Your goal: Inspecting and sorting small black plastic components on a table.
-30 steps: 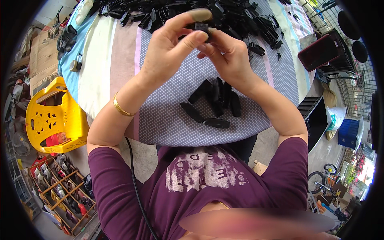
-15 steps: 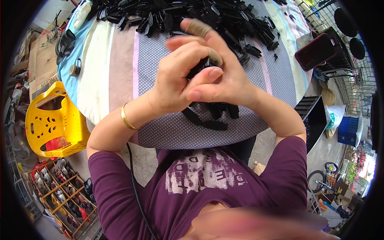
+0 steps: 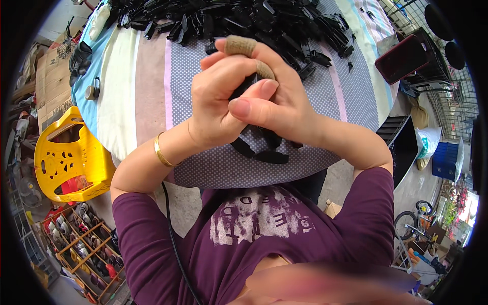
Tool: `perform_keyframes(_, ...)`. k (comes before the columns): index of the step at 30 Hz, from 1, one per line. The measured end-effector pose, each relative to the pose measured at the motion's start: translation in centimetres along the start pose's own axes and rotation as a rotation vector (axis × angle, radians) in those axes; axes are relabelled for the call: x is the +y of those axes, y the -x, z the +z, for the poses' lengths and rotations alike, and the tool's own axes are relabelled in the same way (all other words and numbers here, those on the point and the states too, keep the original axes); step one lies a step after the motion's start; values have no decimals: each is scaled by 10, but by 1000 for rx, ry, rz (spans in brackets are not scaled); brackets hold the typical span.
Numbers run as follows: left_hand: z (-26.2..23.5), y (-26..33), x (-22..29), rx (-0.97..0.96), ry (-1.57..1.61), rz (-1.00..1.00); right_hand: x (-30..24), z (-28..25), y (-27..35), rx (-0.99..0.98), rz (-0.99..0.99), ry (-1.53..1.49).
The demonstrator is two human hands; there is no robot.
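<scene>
Above dotted cloth, left hand and right hand curled around a black piece (mostly hidden), textured finger wraps

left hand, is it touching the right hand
Touching: the head view shows the thumb of the right hand lying across the left hand.

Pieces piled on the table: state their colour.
The piled pieces are black; head view shows them best.

Your left hand and right hand partly hide the part between them and some pieces below; the top edge crops the heap.
</scene>
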State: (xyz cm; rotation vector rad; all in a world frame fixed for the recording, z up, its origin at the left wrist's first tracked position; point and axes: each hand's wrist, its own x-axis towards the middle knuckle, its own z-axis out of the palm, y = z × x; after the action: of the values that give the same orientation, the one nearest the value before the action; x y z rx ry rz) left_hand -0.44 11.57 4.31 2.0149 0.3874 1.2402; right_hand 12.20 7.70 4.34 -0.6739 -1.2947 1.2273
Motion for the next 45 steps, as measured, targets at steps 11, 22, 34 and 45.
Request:
perform_keyframes(11,3,1,-26,-720,-350,-20,-47,-128,-2,-402,311,1522)
perform_keyframes(22,-4,-10,-74,-200,-751,2,-20,-98,-44,-341,149,1460)
perform_keyframes(34,-9,-8,-52,-132,-524,-327,6,-111,-122,-140,77,1768)
perform_keyframes(45,-17,-9,-67,86,789,-699,-10,-84,-78,358,106,338)
